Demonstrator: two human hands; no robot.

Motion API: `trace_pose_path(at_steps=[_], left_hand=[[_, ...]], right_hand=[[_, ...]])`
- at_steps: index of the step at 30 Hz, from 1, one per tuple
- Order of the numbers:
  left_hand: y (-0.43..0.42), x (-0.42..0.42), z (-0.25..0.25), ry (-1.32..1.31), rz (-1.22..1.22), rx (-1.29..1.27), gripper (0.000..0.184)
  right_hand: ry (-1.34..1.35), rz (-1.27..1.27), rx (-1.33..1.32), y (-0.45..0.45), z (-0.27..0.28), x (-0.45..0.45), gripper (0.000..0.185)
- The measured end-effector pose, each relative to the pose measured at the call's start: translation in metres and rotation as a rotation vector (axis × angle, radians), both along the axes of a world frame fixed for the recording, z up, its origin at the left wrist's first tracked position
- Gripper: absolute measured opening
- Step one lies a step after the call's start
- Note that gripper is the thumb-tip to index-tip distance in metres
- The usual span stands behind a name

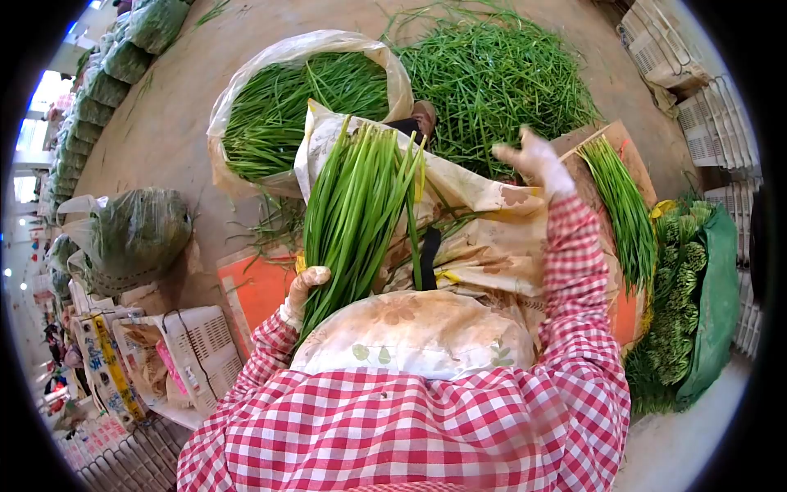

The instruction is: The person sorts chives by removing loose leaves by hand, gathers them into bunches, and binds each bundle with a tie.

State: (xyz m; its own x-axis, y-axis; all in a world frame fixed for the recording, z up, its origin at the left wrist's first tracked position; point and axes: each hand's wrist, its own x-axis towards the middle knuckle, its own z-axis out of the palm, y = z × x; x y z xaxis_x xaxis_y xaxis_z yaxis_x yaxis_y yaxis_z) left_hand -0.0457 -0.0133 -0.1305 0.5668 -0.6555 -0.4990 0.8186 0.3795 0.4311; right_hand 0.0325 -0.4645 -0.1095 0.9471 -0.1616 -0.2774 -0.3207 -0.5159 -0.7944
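A thick bunch of garlic chives [361, 205] lies across my lap with its pale cut ends pointing away from me. My left hand [310, 289], in a light glove, is closed around the bunch's lower left side. Out to the right, my gloved right hand [537, 160] is raised with thumb and fingers apart and holds nothing. It is near the edge of a big loose pile of green leaves [500, 82]. A stained pale apron [484, 246] covers my legs, and a few stray leaves lie on it.
A clear plastic bag [398, 70] full of chives stands ahead. At right, a smaller bunch [619, 205] rests on a board [643, 168], beside stacked bundles [676, 312] in green wrapping [713, 303]. Crates [201, 353] and a filled bag [143, 234] stand at left.
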Motion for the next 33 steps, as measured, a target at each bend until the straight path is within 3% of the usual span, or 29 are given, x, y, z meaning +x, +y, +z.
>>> trace_pose_path(at_steps=[2,4,6,8,9,11,12,13,16,19,21,25,26,27,28,30,31,33], left_hand=[[-0.003,0.0,0.011,-0.082,-0.019,0.062,0.025],[-0.006,-0.003,0.024,-0.165,-0.025,0.075,0.033],[-0.01,-0.004,0.034,-0.129,-0.02,0.074,0.031],[-0.015,-0.005,0.041,-0.064,0.008,0.06,0.035],[-0.017,-0.007,0.042,-0.028,0.027,0.052,0.039],[-0.018,-0.011,0.042,0.014,0.049,0.044,0.045],[-0.019,-0.012,0.04,-0.015,0.062,0.113,0.042],[-0.019,-0.013,0.039,-0.045,0.075,0.18,0.042],[-0.006,-0.012,0.013,-0.054,0.053,-0.002,0.049],[0.0,-0.012,0.0,-0.023,0.04,-0.082,0.05],[0.003,-0.013,-0.005,-0.011,0.038,-0.117,0.05],[0.01,-0.015,-0.015,0.005,0.049,-0.186,0.051],[0.011,-0.014,-0.016,0.005,0.051,-0.202,0.052],[0.013,-0.015,-0.018,0.005,0.052,-0.218,0.052],[0.014,-0.014,-0.02,0.004,0.055,-0.231,0.052],[0.015,-0.014,-0.019,-0.009,0.062,-0.229,0.053],[0.015,-0.015,-0.016,-0.027,0.065,-0.197,0.053],[0.008,-0.016,0.0,-0.08,0.053,-0.064,0.056]], right_hand=[[0.219,0.04,0.094,0.028,0.012,-0.02,0.085],[0.226,0.057,0.717,0.082,0.049,-0.041,0.087],[0.256,0.115,0.742,0.117,0.056,-0.053,0.089],[-0.106,0.271,0.693,0.134,0.056,-0.057,0.083],[-0.105,0.269,0.689,0.129,0.059,-0.057,0.083],[-0.247,0.391,0.407,0.112,0.078,-0.059,0.074],[-0.09,0.439,0.133,0.1,0.105,-0.057,0.063],[-0.244,0.463,0.074,0.086,0.088,-0.055,0.045],[-0.59,0.647,-0.113,0.053,0.084,-0.042,0.019],[-0.475,0.654,-0.222,0.038,0.096,-0.023,0.014],[-0.687,0.604,-0.215,0.016,0.091,-0.004,0.017],[-0.788,0.227,-0.519,-0.017,0.072,0.036,0.013],[-0.755,0.134,-0.774,-0.02,0.071,0.041,0.013],[-0.763,0.139,-0.775,-0.02,0.066,0.044,0.013],[-0.491,0.017,-0.854,0.003,0.081,0.04,0.018],[-0.398,-0.037,-0.639,0.052,0.114,0.019,0.03],[-0.565,0.031,-0.349,0.076,0.131,0.002,0.037],[-0.442,0.234,0.083,0.116,0.149,-0.023,0.037]])
